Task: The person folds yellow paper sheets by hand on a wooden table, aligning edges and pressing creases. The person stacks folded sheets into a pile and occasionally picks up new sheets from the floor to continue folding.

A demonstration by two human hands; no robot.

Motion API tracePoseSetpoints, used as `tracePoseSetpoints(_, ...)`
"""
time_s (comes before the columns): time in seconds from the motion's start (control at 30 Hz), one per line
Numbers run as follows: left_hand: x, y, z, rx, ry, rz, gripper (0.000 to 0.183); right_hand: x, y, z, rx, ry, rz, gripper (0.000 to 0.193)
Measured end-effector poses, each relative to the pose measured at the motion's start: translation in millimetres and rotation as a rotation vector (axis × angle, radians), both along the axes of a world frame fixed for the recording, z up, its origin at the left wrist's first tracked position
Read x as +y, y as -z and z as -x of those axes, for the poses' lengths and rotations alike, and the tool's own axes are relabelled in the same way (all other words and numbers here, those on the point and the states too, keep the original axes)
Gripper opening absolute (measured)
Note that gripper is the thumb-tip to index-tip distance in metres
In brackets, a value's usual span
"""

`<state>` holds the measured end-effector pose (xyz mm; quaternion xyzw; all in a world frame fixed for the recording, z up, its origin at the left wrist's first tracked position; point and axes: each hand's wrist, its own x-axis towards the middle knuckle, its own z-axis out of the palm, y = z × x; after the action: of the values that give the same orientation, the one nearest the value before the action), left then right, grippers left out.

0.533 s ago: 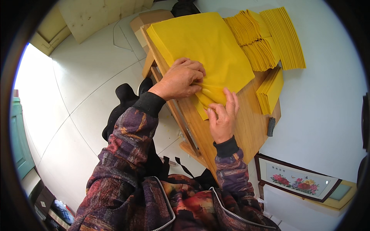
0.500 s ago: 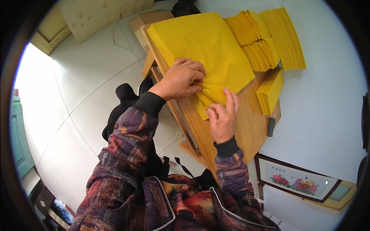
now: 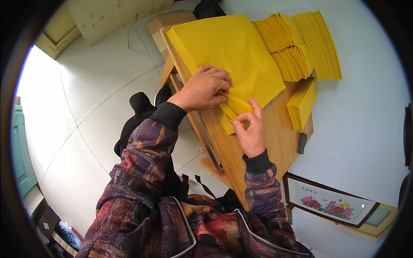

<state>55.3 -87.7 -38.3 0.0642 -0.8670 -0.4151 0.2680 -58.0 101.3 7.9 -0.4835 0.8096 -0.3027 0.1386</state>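
Observation:
A thick stack of large yellow sheets, soft like felt or cloth, lies across the wooden table. My left hand is on its near edge with curled fingers, bunching the top sheet into creases. Close by on the right, my right hand closes thumb and index finger in a pinch at the sheet's near corner, the other fingers raised. Folds run from the left fingers toward this pinch. The left fingertips are partly hidden by the hand itself.
Bundles of folded yellow pieces stand at the far right, with a smaller bundle nearer me. A small dark grey block sits at the table's right edge. A cardboard box is behind the table, and a framed flower picture is at lower right.
My right hand has shifted slightly to the right, its thumb and index finger closing into a tighter pinch. The left hand stays on the bunched sheet.

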Motion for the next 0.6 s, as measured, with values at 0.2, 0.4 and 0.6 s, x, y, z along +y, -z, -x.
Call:
tracePoseSetpoints(0.2, 0.2, -0.4, 0.6, -0.015, -0.005, 0.003, 0.010, -0.6, 4.0, 2.3, -0.010, 0.001, 0.011, 0.012)
tracePoseSetpoints(0.4, 0.4, -0.8, 0.3, -0.013, -0.007, 0.001, 0.010, -1.4, 2.5, 3.4, -0.016, -0.014, 0.033, 0.011)
tracePoseSetpoints(0.6, 0.8, -2.1, 0.5, -0.025, -0.007, -0.002, 0.010, -2.6, -3.9, 2.6, -0.033, -0.008, 0.024, 0.011)
